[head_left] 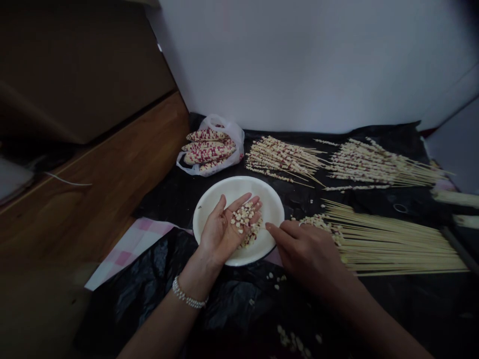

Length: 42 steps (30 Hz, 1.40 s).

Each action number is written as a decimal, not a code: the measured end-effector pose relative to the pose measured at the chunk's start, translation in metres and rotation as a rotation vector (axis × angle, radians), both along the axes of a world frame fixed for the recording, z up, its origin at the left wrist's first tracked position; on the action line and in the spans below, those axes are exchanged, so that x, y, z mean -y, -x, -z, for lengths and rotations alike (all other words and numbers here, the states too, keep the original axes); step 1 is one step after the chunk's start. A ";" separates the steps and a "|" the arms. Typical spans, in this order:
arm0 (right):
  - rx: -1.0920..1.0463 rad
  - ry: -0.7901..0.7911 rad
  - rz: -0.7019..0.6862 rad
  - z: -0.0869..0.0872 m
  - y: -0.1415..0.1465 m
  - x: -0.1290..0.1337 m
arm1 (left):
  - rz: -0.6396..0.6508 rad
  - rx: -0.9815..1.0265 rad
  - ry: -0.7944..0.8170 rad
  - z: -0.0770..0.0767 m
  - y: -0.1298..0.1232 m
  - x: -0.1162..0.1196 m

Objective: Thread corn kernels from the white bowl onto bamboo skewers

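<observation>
My left hand [228, 227] lies palm up over a white bowl [204, 199], its fingers spread and slightly cupped, holding a small pile of corn kernels [243, 214]. More kernels [251, 237] are in the bowl beneath it. At the bowl's right rim is my right hand [309, 249], back up, with the index finger reaching toward the bowl and the other fingers curled. Its thumb is hidden, and I cannot make out what its fingers hold, if anything. Bare skewers [396, 244] and a heap of kernels [318, 222] lie just beyond it.
A plastic bag [237, 137] of speckled corn cobs [209, 149] stands behind the bowl. Two bundles of kernel-threaded skewers [280, 157], [366, 162] lie at the back. Black plastic sheeting [157, 279] covers the surface, with loose kernels [294, 341] near the front. A pale wall rises behind.
</observation>
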State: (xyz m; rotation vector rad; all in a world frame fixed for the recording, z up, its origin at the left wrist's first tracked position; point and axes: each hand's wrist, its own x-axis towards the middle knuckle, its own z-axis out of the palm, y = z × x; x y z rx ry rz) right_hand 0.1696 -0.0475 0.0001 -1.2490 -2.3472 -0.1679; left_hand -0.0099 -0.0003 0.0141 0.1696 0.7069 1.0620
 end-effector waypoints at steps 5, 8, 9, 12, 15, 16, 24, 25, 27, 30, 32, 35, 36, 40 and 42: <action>0.058 -0.035 0.010 0.002 -0.001 -0.001 | 0.073 0.040 0.023 -0.001 -0.001 0.001; 0.065 -0.062 0.108 0.005 -0.002 -0.002 | 0.113 0.066 0.049 -0.001 -0.001 0.002; 0.065 -0.071 0.139 0.005 -0.003 -0.002 | 0.110 0.065 0.050 -0.001 -0.001 0.002; 0.066 -0.083 0.203 0.005 -0.004 -0.003 | 0.082 0.046 0.060 0.000 0.000 0.003; 0.043 -0.084 0.222 0.004 -0.004 -0.003 | 0.067 0.027 0.066 0.003 0.000 0.003; 0.034 -0.081 0.222 0.003 -0.004 -0.003 | 0.063 0.019 0.057 0.004 -0.001 0.003; -0.027 -0.057 0.213 0.003 -0.005 -0.004 | 0.025 -0.064 -0.014 0.010 -0.004 0.006; -0.032 -0.057 0.210 0.003 -0.005 -0.004 | 0.018 -0.073 -0.017 0.010 -0.004 0.006; -0.042 -0.056 0.207 0.004 -0.005 -0.004 | 0.003 -0.092 -0.012 0.011 -0.004 0.006; -0.055 -0.060 0.204 0.004 -0.005 -0.003 | -0.022 -0.115 0.009 0.010 -0.005 0.005; -0.056 -0.060 0.200 0.003 -0.005 -0.003 | -0.038 -0.129 0.015 0.010 -0.005 0.005; -0.058 -0.063 0.198 0.002 -0.005 -0.003 | -0.052 -0.154 0.030 0.011 -0.005 0.005; -0.059 -0.067 0.199 0.002 -0.005 -0.003 | -0.058 -0.159 0.035 0.011 -0.005 0.005; -0.063 -0.071 0.196 0.002 -0.005 -0.003 | -0.070 -0.159 0.041 0.014 -0.003 0.004; -0.064 -0.065 0.189 0.002 -0.005 -0.003 | -0.076 -0.160 0.047 0.014 -0.003 0.003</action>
